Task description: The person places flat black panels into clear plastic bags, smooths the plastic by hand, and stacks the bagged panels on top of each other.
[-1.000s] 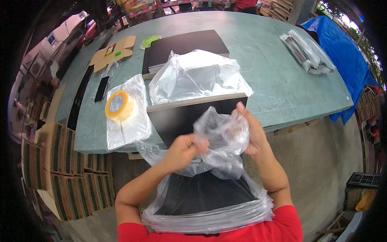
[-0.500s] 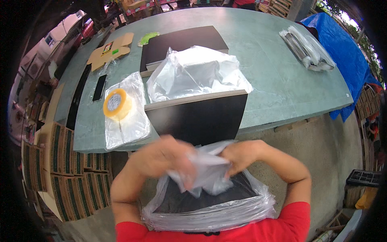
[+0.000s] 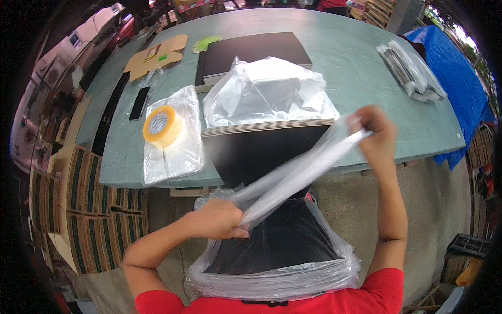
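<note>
A strip of clear plastic [image 3: 299,180] is pulled taut on a slant between my two hands. My left hand [image 3: 222,219] is closed on its lower end, above my lap. Out to the right and higher, my right hand [image 3: 375,137] pinches the upper end, slightly blurred. Beneath my left hand, clear plastic bags [image 3: 272,285] bunch around a black panel [image 3: 282,235] close to my body. Beyond the strip, a stack of black boards [image 3: 256,152] tilts at the table edge. A crumpled clear bag [image 3: 272,94] lies just behind its top edge.
On the green table [image 3: 361,104] a yellow tape roll [image 3: 162,125] rests on flat plastic bags [image 3: 178,157]. Also there are a dark phone [image 3: 139,103], flattened cardboard [image 3: 157,56], more black boards [image 3: 256,52] and a plastic-wrapped bundle [image 3: 413,73]. Cartons [image 3: 104,230] stand at lower left.
My hands have moved apart from close together over the lap. The right hand has gone up and right, stretching the crumpled plastic into a long strip; the left stays low.
</note>
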`<action>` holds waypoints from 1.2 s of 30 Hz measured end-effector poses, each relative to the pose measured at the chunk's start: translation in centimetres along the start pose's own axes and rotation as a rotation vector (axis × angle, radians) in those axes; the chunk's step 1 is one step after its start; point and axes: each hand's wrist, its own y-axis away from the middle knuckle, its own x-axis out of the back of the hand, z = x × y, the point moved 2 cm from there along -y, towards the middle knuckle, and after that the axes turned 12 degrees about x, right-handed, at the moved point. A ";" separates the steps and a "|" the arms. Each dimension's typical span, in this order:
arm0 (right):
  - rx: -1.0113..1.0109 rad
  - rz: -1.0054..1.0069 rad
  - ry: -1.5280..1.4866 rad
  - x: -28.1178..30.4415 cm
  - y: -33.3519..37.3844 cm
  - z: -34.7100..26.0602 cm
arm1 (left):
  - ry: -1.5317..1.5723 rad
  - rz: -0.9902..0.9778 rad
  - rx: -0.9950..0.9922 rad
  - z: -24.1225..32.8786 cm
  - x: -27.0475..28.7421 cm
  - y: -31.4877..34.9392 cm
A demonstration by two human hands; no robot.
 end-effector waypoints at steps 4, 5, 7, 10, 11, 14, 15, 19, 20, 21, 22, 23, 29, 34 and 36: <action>0.127 -0.023 0.085 -3.9 3.3 0.6 | 1.304 0.983 0.307 -7.5 3.5 3.6; 0.251 -0.257 0.063 -5.6 4.3 -0.8 | 0.972 1.258 0.599 -10.5 2.9 4.0; 0.330 -0.074 0.168 -5.5 3.3 -1.4 | 0.451 1.539 0.671 -10.2 3.0 2.8; 0.275 0.001 0.379 -4.6 1.7 0.8 | 0.103 1.474 0.483 -7.7 3.8 0.4; 0.223 -0.017 0.456 -4.3 1.8 2.2 | 0.081 1.346 0.479 -5.5 4.6 0.2; 0.269 -0.016 0.476 -3.7 3.4 2.0 | -0.021 1.220 0.465 -4.2 4.1 0.7; 0.283 -0.003 0.479 -3.4 4.0 1.5 | -0.059 1.212 0.460 -4.2 3.6 0.9; 0.224 -0.001 0.071 -1.1 6.1 1.4 | 0.092 1.175 0.349 -4.4 2.4 3.5; 0.157 -0.033 -0.076 -0.5 5.8 1.3 | 0.122 1.237 0.229 -4.5 3.0 3.7; 0.090 -0.066 -0.221 -0.1 5.5 1.4 | 0.381 1.114 0.231 -5.1 3.2 4.0; -0.129 -0.109 -0.476 0.3 5.5 2.0 | 0.628 0.974 0.227 -5.5 3.6 4.2; -0.204 -0.158 -0.739 0.3 5.9 3.0 | 0.869 0.821 0.222 -6.1 3.7 4.4; -0.808 -0.459 -1.363 -7.1 12.7 9.0 | 1.853 -0.125 0.164 -10.4 -8.4 0.3; -1.175 -0.096 -0.817 -18.1 21.2 17.5 | 1.788 0.021 0.454 -11.2 -16.6 -5.8; -1.030 -0.138 -0.219 -23.2 25.4 22.1 | 1.647 0.229 0.473 -14.1 -23.1 -9.0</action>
